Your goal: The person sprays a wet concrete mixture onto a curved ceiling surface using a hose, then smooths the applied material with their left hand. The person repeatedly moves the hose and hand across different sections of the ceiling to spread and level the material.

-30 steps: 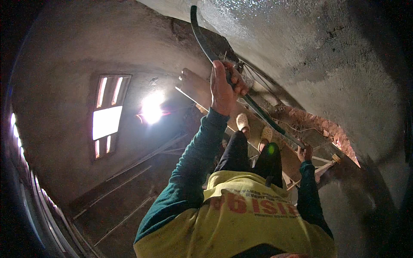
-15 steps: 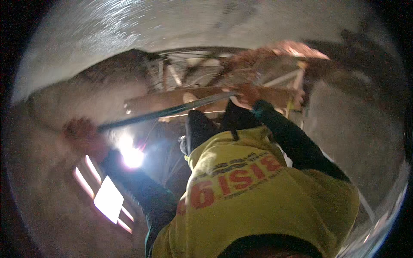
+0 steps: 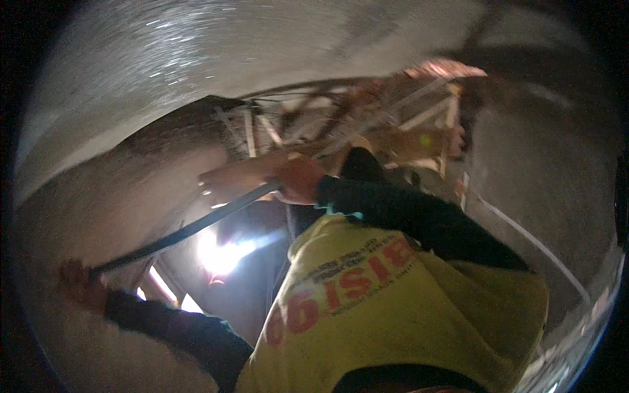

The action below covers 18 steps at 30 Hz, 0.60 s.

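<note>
A long, narrow, straight dark bar (image 3: 190, 227) slants up from the lower left toward the middle. Around its lower end the fingers of my left hand (image 3: 82, 283) are closed, though that hand is blurred. My right hand (image 3: 300, 180) grips the bar higher up, in front of the wooden plank (image 3: 239, 171). Beyond my right hand a pale blurred strip runs on up to the right; I cannot tell whether it is the same bar. Both arms are in dark sleeves, and I wear a yellow top (image 3: 393, 308) with red print.
A bright lamp (image 3: 223, 257) glares below the bar. Grey wall (image 3: 196, 52) curves across the top, with shiny specks. Wooden framework (image 3: 452, 118) and a reddish-brown heap (image 3: 445, 68) stand beyond the plank. A dark leg (image 3: 362, 164) of mine is over the plank.
Both hands and the bar have moved left and down, and the bar slants more steeply. My right hand has come across in front of my body. The view has shifted slightly.
</note>
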{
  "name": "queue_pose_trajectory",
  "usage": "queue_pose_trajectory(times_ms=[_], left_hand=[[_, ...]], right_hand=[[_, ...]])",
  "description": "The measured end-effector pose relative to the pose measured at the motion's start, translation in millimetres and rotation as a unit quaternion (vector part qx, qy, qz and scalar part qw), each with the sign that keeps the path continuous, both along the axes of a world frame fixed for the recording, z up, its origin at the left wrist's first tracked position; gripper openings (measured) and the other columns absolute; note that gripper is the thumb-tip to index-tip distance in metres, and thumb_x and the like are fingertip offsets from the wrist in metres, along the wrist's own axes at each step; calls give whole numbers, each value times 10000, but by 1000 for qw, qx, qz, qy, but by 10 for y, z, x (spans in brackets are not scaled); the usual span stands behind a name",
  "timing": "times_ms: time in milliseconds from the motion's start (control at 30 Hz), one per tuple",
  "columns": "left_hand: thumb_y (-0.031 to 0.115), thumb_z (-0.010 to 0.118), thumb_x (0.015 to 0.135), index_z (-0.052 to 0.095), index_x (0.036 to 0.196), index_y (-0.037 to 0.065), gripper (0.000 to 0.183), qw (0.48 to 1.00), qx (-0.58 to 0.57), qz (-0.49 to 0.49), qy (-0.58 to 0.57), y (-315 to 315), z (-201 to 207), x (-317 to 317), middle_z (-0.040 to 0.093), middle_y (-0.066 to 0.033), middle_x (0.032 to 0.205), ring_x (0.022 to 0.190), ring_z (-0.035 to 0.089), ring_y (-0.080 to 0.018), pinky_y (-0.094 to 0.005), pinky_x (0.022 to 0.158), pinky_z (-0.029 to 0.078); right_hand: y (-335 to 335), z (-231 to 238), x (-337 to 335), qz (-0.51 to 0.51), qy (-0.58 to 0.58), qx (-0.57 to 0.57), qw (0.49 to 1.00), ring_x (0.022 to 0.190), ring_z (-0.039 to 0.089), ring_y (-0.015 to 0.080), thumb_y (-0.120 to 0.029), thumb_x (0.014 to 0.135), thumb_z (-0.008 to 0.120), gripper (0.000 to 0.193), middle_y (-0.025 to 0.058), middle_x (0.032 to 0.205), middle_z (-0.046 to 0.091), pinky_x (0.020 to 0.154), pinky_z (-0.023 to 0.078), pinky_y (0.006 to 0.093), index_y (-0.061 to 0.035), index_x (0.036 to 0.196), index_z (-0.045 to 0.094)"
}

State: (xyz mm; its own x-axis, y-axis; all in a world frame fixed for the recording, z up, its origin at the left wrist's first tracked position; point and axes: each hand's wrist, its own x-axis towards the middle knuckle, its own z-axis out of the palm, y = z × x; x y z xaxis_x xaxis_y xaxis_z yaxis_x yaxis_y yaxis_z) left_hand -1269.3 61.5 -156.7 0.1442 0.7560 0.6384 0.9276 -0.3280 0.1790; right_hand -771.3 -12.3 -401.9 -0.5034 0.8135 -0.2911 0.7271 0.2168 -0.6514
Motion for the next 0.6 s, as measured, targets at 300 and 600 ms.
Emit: queue_pose_trajectory(times_ms=[300, 600], left_hand=[[574, 487, 1040, 483, 1018, 140, 434, 613, -82, 22, -786, 328, -823, 1617, 421, -9, 737, 596, 414, -182, -399, 557, 380], [724, 522, 968, 483, 922, 154, 573, 624, -47, 18, -780, 706, -711, 2202, 358, 44, 592, 404, 350, -106, -297, 351, 295]], right_hand=[[124, -1056, 1172, -12, -33, 349, 936, 866, 679, 395, -332, 994, 643, 325, 225, 989, 704, 731, 550, 531, -40, 1118, 713], [225, -1832, 1957, -96, -89, 218, 967, 920, 658, 424, -487, 1027, 570, 508, 220, 1036, 693, 797, 540, 579, -20, 1177, 702]])
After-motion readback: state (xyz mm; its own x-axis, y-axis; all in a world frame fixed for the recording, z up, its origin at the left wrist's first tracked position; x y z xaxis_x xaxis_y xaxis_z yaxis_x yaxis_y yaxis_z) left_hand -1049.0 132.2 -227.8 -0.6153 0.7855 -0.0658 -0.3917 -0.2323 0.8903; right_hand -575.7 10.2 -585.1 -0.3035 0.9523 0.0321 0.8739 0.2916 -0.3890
